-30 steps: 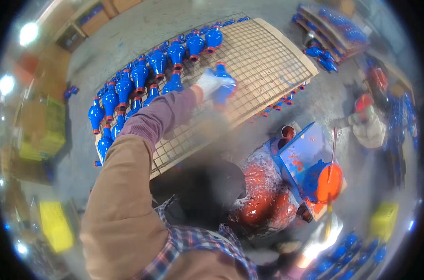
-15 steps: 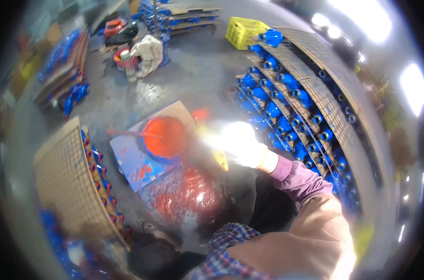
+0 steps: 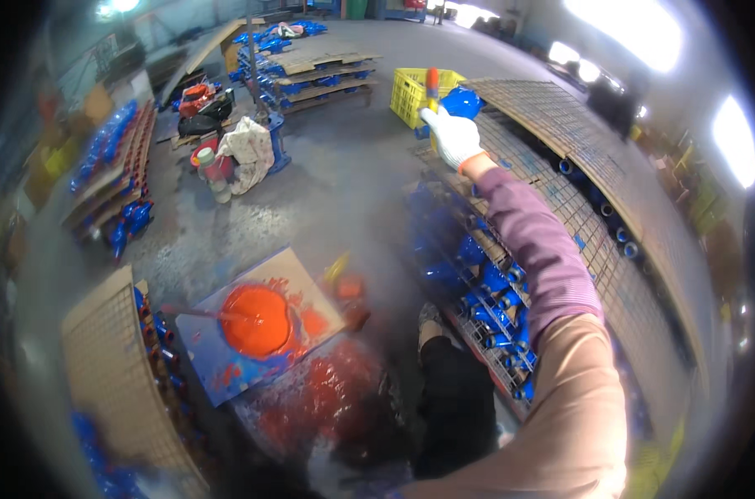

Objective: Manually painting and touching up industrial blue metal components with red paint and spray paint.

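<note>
The right hand (image 3: pixel 454 133), in a white work glove, stretches far out at the end of a purple-sleeved arm, and its fingers (image 3: pixel 440 123) are wrapped around the handle of a paintbrush with an orange-red tip (image 3: pixel 432 83), which stands upright above the fist. The brush sits right beside a blue cast metal valve body (image 3: pixel 460 101) perched at the near end of a wire mesh rack (image 3: pixel 560 125); whether the bristles touch it cannot be told. A yellow slatted plastic crate (image 3: pixel 409 93) stands just behind on the grey concrete floor (image 3: pixel 344 183). Below the arm, rows of blue valve parts (image 3: pixel 485 291) lie packed on the lower mesh shelf. The left hand is out of sight, so nothing can be said of its fingers. Down on the floor near the person's feet, a round pot of orange-red paint (image 3: pixel 255 320) rests on a paint-spattered blue cardboard sheet (image 3: pixel 227 370), with red smears spread across the floor beside it. To the left stands another wire mesh panel (image 3: pixel 111 366) edged with blue parts.
</note>
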Available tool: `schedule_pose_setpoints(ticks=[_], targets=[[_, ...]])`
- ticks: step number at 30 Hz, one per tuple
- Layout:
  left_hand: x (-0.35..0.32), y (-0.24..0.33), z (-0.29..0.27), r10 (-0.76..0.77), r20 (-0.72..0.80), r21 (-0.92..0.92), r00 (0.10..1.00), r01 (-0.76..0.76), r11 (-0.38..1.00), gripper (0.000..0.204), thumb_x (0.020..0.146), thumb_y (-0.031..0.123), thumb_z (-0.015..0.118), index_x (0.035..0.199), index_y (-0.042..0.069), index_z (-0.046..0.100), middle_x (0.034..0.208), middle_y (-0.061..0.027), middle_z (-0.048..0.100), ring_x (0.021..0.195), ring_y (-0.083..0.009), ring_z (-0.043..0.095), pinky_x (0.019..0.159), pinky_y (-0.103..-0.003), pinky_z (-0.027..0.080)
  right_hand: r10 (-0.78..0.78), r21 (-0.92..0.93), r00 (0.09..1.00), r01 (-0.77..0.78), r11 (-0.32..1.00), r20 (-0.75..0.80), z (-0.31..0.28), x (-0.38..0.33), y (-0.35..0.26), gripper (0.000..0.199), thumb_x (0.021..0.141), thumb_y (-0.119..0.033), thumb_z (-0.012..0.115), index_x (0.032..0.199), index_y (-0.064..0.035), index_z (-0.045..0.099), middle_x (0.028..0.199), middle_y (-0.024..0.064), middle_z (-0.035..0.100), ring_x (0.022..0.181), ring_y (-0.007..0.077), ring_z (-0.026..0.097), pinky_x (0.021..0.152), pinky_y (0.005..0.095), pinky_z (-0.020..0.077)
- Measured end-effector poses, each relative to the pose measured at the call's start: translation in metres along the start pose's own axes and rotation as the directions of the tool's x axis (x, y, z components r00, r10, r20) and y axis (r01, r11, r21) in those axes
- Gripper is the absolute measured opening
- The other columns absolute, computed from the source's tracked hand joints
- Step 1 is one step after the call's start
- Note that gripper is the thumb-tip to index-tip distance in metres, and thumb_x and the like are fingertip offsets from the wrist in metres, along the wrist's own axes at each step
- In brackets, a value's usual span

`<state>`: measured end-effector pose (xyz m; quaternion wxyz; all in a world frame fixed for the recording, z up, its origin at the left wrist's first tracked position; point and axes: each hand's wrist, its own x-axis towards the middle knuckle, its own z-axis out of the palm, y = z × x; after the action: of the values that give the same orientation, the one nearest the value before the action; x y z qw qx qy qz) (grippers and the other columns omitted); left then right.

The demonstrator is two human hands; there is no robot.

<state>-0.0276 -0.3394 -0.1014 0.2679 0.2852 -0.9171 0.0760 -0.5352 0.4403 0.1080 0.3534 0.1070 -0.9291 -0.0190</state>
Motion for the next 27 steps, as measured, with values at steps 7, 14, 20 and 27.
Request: schedule_pose_setpoints(ticks=[7,14,20,27], targets=[[-0.031,0.006,-0.002,-0.186,0.353,-0.12,0.917,0.242,0.963,0.049,0.076,0.039,0.082,0.106,0.001,0.072,0.099,-0.0177,0.074,0.086,-0.0315,0.07,0.083,-0.046,0.054,0.063,-0.075,0.987,-0.052,0.996,0.148,0.084,0.073,0.057,0.054,0.099,-0.054,0.043,0.115,-0.0081,0.064,0.1,0.0226,0.071,0.094,0.0411,0.068,0.083,0.049,0.0517],[-0.034,0.03,-0.005,-0.105,0.351,0.001,0.931,0.111,0.994,0.05,0.082,0.038,0.075,0.114,0.001,0.069,0.102,-0.0211,0.072,0.09,-0.0337,0.067,0.081,-0.048,0.053,0.156,0.039,0.978,-0.163,0.986,0.137,0.099,0.067,0.08,0.053,0.099,-0.054,0.044,0.113,-0.0097,0.07,0.104,0.0206,0.072,0.096,0.0397,0.068,0.086,0.0465,0.0515],[-0.044,0.03,-0.016,-0.21,0.381,-0.441,0.9,0.377,0.815,0.036,0.086,0.006,0.072,0.119,-0.005,0.067,0.104,-0.0196,0.073,0.084,-0.0295,0.066,0.079,-0.042,0.054,-0.221,-0.078,0.968,0.231,0.97,0.12,0.001,0.007,0.065,0.031,0.098,-0.026,0.058,0.128,-0.0237,0.065,0.105,0.0139,0.07,0.095,0.0335,0.066,0.078,0.0436,0.0529],[-0.026,0.037,-0.048,-0.48,0.438,-0.62,0.76,0.642,0.451,0.038,0.089,0.005,0.068,0.124,-0.003,0.054,0.116,-0.0113,0.056,0.108,-0.0243,0.056,0.098,-0.035,0.045,-0.234,0.068,0.966,0.243,0.968,-0.113,-0.114,-0.016,0.031,0.035,0.086,-0.012,0.065,0.121,-0.0195,0.066,0.096,0.012,0.073,0.086,0.0348,0.071,0.072,0.0417,0.0553]])
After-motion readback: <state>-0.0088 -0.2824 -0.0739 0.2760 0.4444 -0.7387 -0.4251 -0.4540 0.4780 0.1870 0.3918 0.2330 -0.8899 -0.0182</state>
